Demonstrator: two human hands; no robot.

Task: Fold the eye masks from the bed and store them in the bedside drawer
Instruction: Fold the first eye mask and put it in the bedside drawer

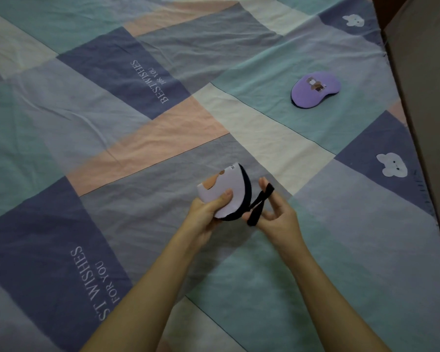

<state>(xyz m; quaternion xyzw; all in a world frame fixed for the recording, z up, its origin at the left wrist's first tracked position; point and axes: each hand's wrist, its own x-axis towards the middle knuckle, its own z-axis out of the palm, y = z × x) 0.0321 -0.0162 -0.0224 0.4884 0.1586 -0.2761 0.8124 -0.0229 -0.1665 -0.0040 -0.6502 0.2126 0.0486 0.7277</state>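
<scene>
A white eye mask [226,189] with an orange print and a dark back is folded in half and held just above the bed. My left hand [208,212] grips its folded body, thumb on top. My right hand [277,212] holds the mask's black elastic strap [261,201], which loops over the fingers. A second eye mask [315,88], purple with a small bear print, lies flat on the bed at the upper right, well away from both hands. The bedside drawer is not in view.
The bed is covered by a patchwork sheet [137,123] of teal, purple, pink and cream blocks with printed words and rabbit faces. A brown bed edge or wall [427,97] runs down the right side.
</scene>
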